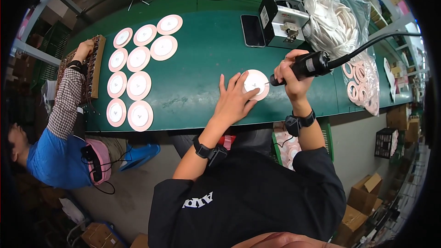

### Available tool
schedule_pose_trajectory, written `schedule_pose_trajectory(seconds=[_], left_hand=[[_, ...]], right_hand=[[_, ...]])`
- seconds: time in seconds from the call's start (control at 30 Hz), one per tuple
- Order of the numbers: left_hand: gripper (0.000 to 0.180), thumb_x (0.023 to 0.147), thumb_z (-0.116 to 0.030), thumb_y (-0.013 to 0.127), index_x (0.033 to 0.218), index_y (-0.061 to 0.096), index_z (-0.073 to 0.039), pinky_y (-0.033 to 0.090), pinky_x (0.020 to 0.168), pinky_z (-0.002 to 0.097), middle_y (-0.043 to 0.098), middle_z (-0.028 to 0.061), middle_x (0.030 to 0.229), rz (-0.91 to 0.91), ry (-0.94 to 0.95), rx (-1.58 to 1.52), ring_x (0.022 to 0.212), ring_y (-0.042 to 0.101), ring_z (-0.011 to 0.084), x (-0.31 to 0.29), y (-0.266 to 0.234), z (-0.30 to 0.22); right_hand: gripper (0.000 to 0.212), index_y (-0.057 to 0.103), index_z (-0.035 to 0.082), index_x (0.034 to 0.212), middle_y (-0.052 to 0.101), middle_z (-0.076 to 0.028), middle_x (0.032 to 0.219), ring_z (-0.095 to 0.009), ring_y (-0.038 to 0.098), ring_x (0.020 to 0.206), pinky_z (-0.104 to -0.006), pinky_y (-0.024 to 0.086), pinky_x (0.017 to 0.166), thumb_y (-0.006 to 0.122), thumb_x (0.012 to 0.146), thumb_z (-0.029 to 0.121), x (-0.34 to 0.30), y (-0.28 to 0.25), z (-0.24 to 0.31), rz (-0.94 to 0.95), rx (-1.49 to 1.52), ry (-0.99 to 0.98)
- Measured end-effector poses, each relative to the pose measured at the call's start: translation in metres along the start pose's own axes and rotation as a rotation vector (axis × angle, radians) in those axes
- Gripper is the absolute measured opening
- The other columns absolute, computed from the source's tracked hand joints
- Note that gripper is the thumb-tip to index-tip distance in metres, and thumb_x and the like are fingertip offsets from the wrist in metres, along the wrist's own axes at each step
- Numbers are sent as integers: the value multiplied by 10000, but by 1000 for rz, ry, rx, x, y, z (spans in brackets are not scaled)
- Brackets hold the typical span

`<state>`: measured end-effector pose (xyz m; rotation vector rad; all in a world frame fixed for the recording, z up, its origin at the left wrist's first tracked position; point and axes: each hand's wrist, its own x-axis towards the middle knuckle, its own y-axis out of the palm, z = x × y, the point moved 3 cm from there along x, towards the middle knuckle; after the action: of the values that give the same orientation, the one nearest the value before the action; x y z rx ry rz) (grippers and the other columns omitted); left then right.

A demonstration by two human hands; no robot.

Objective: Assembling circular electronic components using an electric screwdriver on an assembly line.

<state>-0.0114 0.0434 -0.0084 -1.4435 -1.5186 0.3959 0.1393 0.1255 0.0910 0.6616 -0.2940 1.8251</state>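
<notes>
My right hand (292, 76) is wrapped round a black corded electric screwdriver (308, 65). Its tip points left, at the edge of a round white disc with a pink rim (254, 79). This disc lies on the green table in front of me. Across the disc's left side rest the spread fingers of my left hand (235, 98), steadying it against the table. To the left stand two columns of similar pink-rimmed discs (139, 86), lying flat with white centres. Whether the screwdriver's bit touches a screw is too small to tell.
Behind the disc are a phone (252, 31) and a black-and-silver boxy machine (284, 18). Clear bags of white rings (331, 18) and pink rings (360, 82) lie at the right. A co-worker in blue (59, 156) reaches into a partitioned tray (95, 71). A green crate (327, 140) sits below the table edge.
</notes>
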Motion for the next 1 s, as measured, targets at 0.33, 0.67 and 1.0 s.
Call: schedule_pose_trajectory(seconds=[0.33, 0.67, 1.0], left_hand=[[446, 791, -340, 759, 1221, 689, -247, 127, 1134, 702, 381, 161, 1506, 0, -37, -1, 1395, 334, 384, 11, 8, -4], [433, 828, -272, 729, 1255, 667, -226, 182, 1131, 683, 391, 148, 1516, 65, -11, 42, 1403, 331, 402, 22, 21, -5], [353, 822, -235, 721, 1173, 716, -200, 268, 1150, 555, 467, 163, 1450, 47, 45, -134, 1366, 385, 399, 21, -12, 14]], right_hand=[[233, 428, 45, 960, 492, -55, 736, -131, 479, 508, -310, 447, 514, 585, 860, -95, 3, -2, -20, -45, 80, 147], [252, 488, -3, 1136, 519, -47, 673, -145, 500, 508, -315, 464, 532, 565, 898, -34, 48, -31, 6, -138, -69, 1], [173, 532, 20, 969, 504, -34, 637, -143, 484, 497, -319, 460, 545, 653, 856, -29, 173, -82, -29, -310, -186, -34]])
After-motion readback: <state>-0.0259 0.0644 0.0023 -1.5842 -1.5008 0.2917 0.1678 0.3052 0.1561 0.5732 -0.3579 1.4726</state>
